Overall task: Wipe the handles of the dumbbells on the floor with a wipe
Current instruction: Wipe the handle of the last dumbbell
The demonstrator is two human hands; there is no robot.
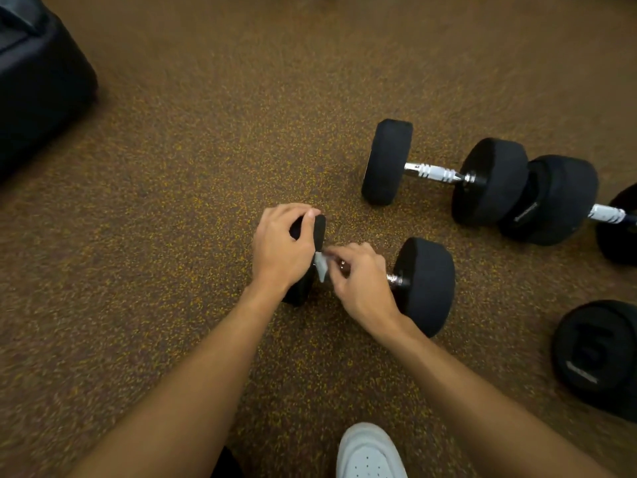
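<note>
A black dumbbell (425, 286) lies on the speckled floor in the middle of the view. My left hand (281, 248) grips its left weight head from above. My right hand (358, 277) is wrapped over the metal handle and pinches a small grey-white wipe (322, 265) against it, next to the left head. Most of the handle is hidden under that hand; only a short chrome stub shows near the right head. A second dumbbell (434, 173) with a bare chrome handle lies farther back on the right.
A third dumbbell (551, 201) touches the second one's right head and runs off the right edge. Another black weight head (599, 353) sits at the lower right. A dark padded bench (38, 84) fills the upper left. My white shoe (370, 453) is at the bottom.
</note>
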